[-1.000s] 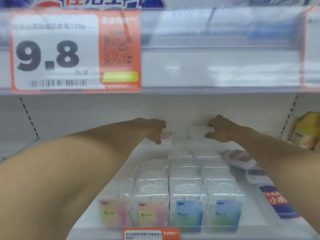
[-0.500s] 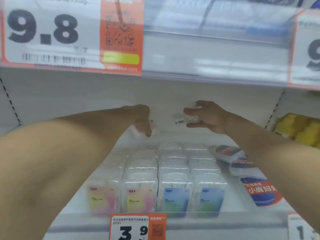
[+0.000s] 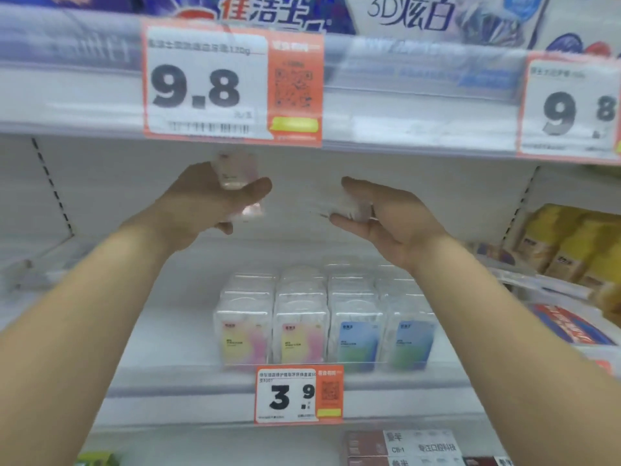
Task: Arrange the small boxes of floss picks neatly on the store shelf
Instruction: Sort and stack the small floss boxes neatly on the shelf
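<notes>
Floss-pick boxes (image 3: 322, 317) stand in four rows on the shelf (image 3: 174, 331) while both arms reach forward above them, left hand (image 3: 215, 200) gripping a clear box (image 3: 235, 171), right hand (image 3: 379, 210) cupping another box (image 3: 349, 208), blurred.

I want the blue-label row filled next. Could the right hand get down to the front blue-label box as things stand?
Probably yes for the path: nothing lies between the right hand and the front blue-label box. But that hand already holds a clear box, so it could place there, not grasp.
</notes>
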The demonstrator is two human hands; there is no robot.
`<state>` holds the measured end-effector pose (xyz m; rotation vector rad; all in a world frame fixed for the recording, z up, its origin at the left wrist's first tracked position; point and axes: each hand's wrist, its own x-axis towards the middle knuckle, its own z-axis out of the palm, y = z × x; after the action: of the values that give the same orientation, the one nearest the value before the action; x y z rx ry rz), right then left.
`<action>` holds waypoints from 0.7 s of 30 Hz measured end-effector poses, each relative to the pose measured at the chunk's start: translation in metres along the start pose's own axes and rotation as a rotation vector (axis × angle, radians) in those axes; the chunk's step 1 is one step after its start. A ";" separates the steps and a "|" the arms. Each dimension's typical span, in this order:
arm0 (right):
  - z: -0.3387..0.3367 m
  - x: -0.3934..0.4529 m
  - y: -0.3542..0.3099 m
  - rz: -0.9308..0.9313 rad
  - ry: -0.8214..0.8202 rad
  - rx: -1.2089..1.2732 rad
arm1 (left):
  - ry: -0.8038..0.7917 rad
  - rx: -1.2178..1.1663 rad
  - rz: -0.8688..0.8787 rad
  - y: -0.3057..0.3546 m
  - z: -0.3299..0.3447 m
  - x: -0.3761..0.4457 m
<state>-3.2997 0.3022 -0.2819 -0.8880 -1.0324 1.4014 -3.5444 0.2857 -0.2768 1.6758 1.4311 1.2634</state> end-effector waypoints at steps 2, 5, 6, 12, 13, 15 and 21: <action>0.001 -0.016 0.006 -0.031 -0.023 -0.056 | -0.006 -0.083 0.007 -0.007 -0.006 -0.015; 0.006 -0.031 0.018 -0.084 -0.006 -0.188 | 0.051 -0.083 -0.013 -0.014 -0.015 -0.025; 0.008 -0.033 0.021 -0.123 0.013 -0.241 | 0.070 -0.082 -0.013 -0.016 -0.017 -0.026; 0.014 -0.043 0.020 -0.308 -0.260 -0.509 | 0.085 -0.069 0.021 -0.022 -0.024 -0.026; 0.015 -0.044 0.021 -0.311 -0.286 -0.512 | 0.076 -0.054 0.029 -0.023 -0.024 -0.025; 0.020 -0.042 0.025 -0.315 -0.245 -0.502 | 0.056 -0.012 0.040 -0.025 -0.023 -0.023; 0.021 -0.037 0.027 -0.309 -0.165 -0.476 | 0.116 0.018 0.003 -0.032 -0.023 -0.014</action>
<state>-3.3249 0.2637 -0.3021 -0.9095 -1.5977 0.9942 -3.5776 0.2766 -0.3007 1.6409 1.5121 1.3727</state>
